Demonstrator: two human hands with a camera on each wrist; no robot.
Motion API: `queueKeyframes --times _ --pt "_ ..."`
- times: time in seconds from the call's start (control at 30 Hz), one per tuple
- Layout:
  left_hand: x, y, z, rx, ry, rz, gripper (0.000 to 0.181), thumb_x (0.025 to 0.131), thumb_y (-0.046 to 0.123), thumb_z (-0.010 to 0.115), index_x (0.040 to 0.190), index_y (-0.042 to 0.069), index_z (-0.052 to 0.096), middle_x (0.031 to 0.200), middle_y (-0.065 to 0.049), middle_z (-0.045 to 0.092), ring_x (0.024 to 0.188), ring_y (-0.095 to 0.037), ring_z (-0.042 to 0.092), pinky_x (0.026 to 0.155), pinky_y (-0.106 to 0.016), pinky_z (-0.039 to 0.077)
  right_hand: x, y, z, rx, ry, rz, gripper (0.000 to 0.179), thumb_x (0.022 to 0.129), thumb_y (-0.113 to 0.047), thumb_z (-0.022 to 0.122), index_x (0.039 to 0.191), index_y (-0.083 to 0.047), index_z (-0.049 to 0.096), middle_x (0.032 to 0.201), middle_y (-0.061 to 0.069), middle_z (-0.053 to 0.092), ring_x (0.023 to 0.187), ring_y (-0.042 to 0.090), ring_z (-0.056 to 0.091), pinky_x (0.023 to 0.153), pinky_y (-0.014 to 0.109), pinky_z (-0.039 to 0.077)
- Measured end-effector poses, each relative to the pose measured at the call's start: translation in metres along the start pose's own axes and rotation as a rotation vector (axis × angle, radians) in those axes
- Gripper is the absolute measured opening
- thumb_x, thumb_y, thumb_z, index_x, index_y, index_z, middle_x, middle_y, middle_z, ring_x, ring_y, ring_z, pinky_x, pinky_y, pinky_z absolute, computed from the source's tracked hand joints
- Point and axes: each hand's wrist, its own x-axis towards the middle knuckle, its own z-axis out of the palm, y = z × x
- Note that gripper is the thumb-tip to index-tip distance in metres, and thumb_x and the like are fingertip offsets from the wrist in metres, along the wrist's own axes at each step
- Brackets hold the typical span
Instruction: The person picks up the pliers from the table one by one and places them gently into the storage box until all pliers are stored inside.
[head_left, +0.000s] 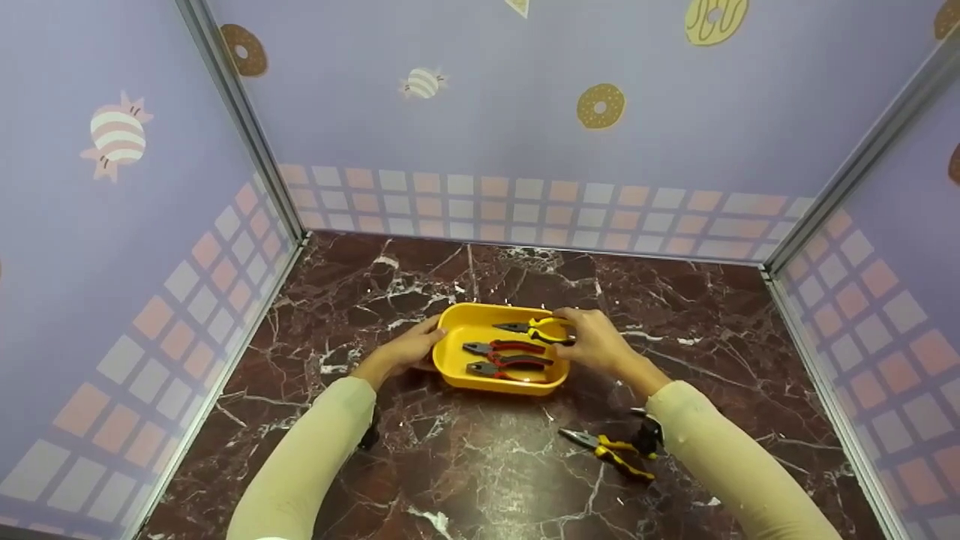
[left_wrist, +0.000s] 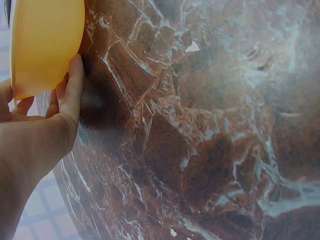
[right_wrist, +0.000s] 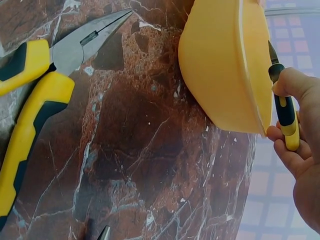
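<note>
Left hand (head_left: 405,349) grips yellow tray (head_left: 453,351), fingers curled; right hand (head_left: 600,342) pinches yellow-black pliers (head_left: 534,328) over it. Two red-handled pliers (head_left: 496,349) lie inside.

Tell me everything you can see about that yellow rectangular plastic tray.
The yellow rectangular tray looks like smooth plastic, with rounded corners, sloping walls and a thin rim. Its open top faces up over the dark red, white-veined tabletop; whether its base rests flat is unclear. Two metal pliers with red and black handles lie inside. The left grip holds its left end. The right grip holds yellow and black pliers over its right part, contact unclear.
</note>
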Motion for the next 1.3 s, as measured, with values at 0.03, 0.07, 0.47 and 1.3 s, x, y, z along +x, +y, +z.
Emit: queueKeyframes --times 0.03,0.07,0.47,1.3 --pt "0.0 0.0 0.0 0.003 0.0 0.002 0.054 0.118 0.026 0.037 0.17 0.018 0.024 0.155 -0.021 0.05 0.122 -0.034 0.066 0.098 -0.055 0.058 0.001 0.0 0.001 -0.003 0.002 0.002 0.055 0.079 -0.013 0.089 0.129 0.003 0.07 0.114 0.017 0.077 0.1 0.036 0.075 0.088 0.049 0.061" --pt "0.0 0.0 -0.001 0.002 -0.001 0.003 0.054 0.118 0.026 0.037 0.17 0.018 0.024 0.155 -0.021 0.05 0.122 -0.035 0.066 0.098 -0.055 0.058 0.001 0.0 0.001 -0.008 0.003 0.006 0.055 0.08 -0.013 0.089 0.129 0.003 0.07 0.113 0.016 0.077 0.099 0.035 0.075 0.088 0.049 0.061" --pt "-0.001 0.004 0.001 0.002 0.004 0.001 0.055 0.118 0.027 0.038 0.17 0.018 0.023 0.156 -0.022 0.048 0.122 -0.035 0.066 0.099 -0.055 0.058 0.009 -0.006 0.008 -0.056 -0.008 0.035 0.054 0.081 -0.021 0.085 0.129 -0.001 0.071 0.111 0.013 0.077 0.089 0.027 0.072 0.077 0.042 0.061" --pt "-0.001 0.0 0.001 -0.01 -0.012 0.017 0.053 0.118 0.025 0.037 0.169 0.019 0.025 0.151 -0.023 0.052 0.119 -0.036 0.067 0.095 -0.054 0.06 0.017 -0.012 0.038 -0.069 -0.013 -0.05 0.052 0.08 -0.021 0.085 0.126 -0.001 0.072 0.105 0.011 0.078 0.079 0.027 0.069 0.073 0.047 0.06"
